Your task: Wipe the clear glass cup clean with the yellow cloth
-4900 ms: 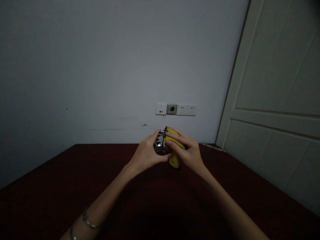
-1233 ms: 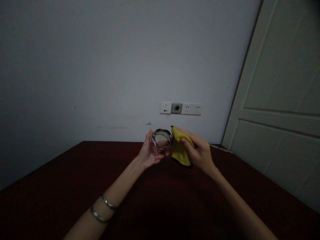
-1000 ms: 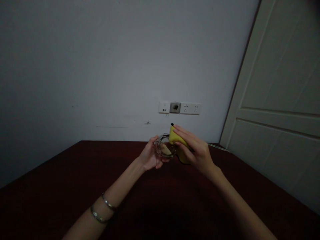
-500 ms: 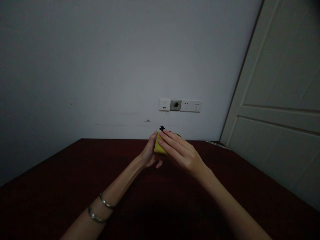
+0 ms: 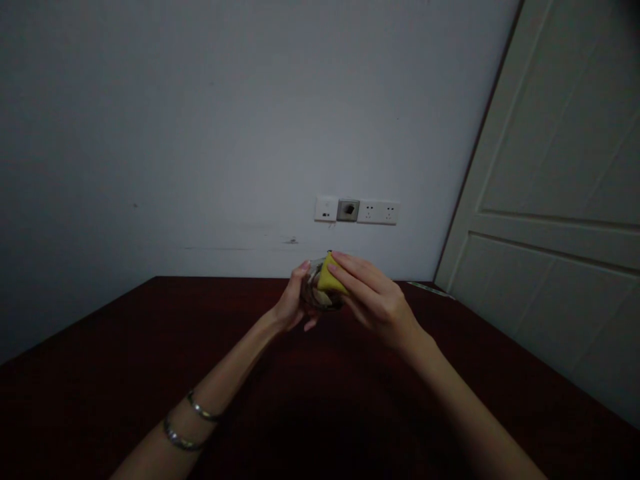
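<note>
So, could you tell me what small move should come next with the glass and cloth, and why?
Probably rotate the glass dish slightly in the left hand: the right hand presses the yellow cloth into its right side, and the left rim looks uncovered.

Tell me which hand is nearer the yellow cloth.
Right. The right hand holds the yellow cloth against the glass dish; the left hand grips the dish from its left side, beside the cloth.
</note>
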The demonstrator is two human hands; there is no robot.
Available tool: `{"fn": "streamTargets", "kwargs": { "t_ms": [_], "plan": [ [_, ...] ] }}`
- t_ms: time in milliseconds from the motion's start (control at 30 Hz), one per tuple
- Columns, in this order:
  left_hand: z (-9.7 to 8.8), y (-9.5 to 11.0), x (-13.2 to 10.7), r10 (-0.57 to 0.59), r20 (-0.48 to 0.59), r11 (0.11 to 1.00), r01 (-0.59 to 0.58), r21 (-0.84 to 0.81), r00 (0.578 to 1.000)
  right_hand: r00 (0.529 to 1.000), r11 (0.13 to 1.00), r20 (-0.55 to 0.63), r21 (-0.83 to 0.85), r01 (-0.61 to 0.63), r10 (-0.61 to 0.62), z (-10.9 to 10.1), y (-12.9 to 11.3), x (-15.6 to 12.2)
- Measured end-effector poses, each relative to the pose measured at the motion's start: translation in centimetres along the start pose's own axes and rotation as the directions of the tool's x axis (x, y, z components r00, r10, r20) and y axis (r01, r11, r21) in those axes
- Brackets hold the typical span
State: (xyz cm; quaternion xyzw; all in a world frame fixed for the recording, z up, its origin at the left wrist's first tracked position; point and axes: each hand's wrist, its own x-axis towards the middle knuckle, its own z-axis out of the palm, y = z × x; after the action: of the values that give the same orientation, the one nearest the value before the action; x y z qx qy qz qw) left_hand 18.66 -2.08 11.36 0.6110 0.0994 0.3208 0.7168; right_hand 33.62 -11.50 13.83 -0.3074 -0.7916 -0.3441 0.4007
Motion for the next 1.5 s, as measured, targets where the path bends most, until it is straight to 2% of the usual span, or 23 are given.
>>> {"fn": "streamTargets", "kwargs": {
  "t_ms": [167,300,400,500,733,967,1100,1200,1267,1433,1500],
  "plan": [
    [-0.1,0.4,-0.2,0.012,-0.017,0.992,-0.014,-0.123,1.000,0.999,0.999,0.030,-0.002,-0.045,0.045,-0.3,0.0,0.1],
    [0.2,0.4,-0.2,-0.002,-0.006,0.972,0.000,-0.233,1.000,0.998,0.999,0.059,-0.025,-0.022,0.023,-0.6,-0.4,0.3],
    [0.6,0.5,-0.2,-0.062,-0.007,0.949,0.057,-0.309,0.998,0.999,0.998,0.052,-0.064,0.009,-0.006,-0.8,-0.6,0.5],
    [1.1,0.7,-0.3,-0.122,-0.076,0.920,0.084,-0.384,0.990,0.999,0.992,0.020,-0.122,0.039,-0.037,-0.6,-0.8,0.6],
    [1.4,0.9,-0.1,-0.084,-0.164,0.872,-0.007,-0.490,0.983,0.997,0.981,-0.019,-0.179,0.069,-0.074,0.2,-1.6,1.0],
    [1.9,1.1,-0.2,-0.136,-0.264,0.873,-0.010,-0.487,0.955,0.993,0.953,0.010,-0.280,0.115,-0.117,0.4,-2.2,1.3],
    [2.3,1.5,0.0,-0.128,-0.309,0.820,-0.075,-0.568,0.942,0.986,0.953,-0.002,-0.259,0.159,-0.166,1.0,-2.9,1.4],
    [2.3,1.5,0.5,-0.208,-0.281,0.769,-0.021,-0.639,0.937,0.982,0.959,-0.017,-0.215,0.182,-0.190,1.5,-3.7,1.7],
    [2.1,1.3,0.8,-0.240,-0.240,0.769,0.033,-0.639,0.940,0.984,0.968,-0.016,-0.182,0.173,-0.179,1.7,-4.0,1.9],
    [0.8,0.2,0.8,-0.130,-0.202,0.840,0.000,-0.543,0.971,0.997,0.996,-0.015,-0.051,0.075,-0.076,0.9,-2.9,1.7],
    [0.3,-0.1,0.5,-0.126,-0.156,0.887,0.041,-0.460,0.980,0.998,1.000,-0.058,-0.005,0.011,-0.011,0.3,-1.9,1.2]
  ]
}}
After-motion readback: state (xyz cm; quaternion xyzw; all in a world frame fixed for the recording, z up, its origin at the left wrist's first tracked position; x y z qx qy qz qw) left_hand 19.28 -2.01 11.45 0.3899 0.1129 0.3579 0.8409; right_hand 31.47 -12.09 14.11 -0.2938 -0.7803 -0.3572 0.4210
